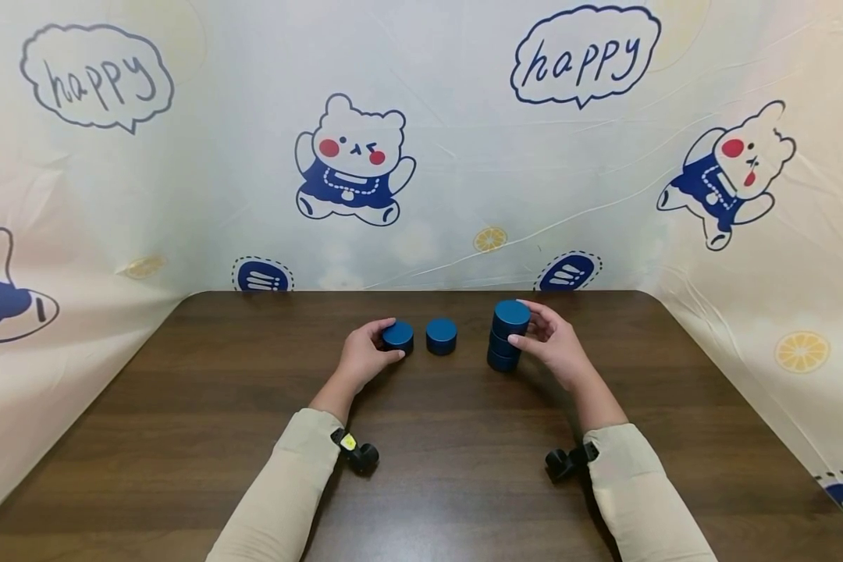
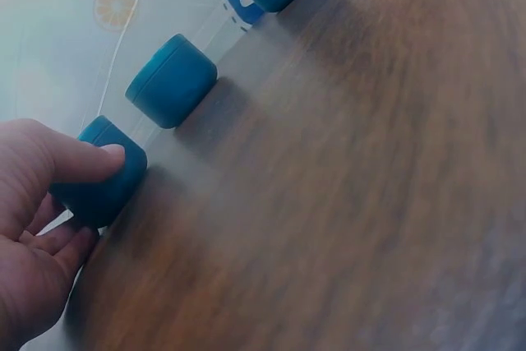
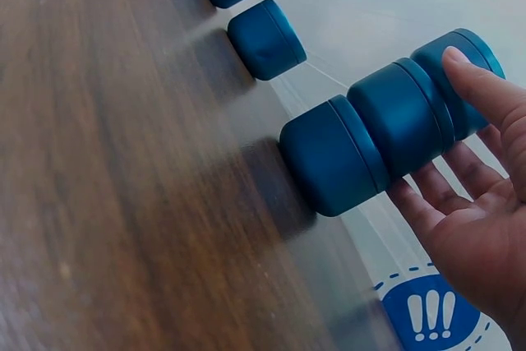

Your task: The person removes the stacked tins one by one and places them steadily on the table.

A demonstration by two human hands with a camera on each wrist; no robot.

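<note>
Five small round blue tins with lids are on the brown table, though three of them form a stack. On the left, a tin (image 1: 398, 337) sits between the thumb and fingers of my left hand (image 1: 362, 355), which grips its sides. Beside it a second tin (image 1: 441, 336) stands alone, untouched. Farther right rises the stack, with its bottom tin (image 3: 333, 158) on the table and a middle tin (image 3: 403, 117) over it. My right hand (image 1: 555, 349) holds the top tin (image 3: 460, 80), thumb on the near side and fingers behind the stack.
The wooden table (image 1: 421, 437) ends at a patterned cloth backdrop (image 1: 457, 172) with bears and writing. A small black camera (image 1: 363, 458) is strapped to the left wrist, and another black camera (image 1: 560, 466) to the right one.
</note>
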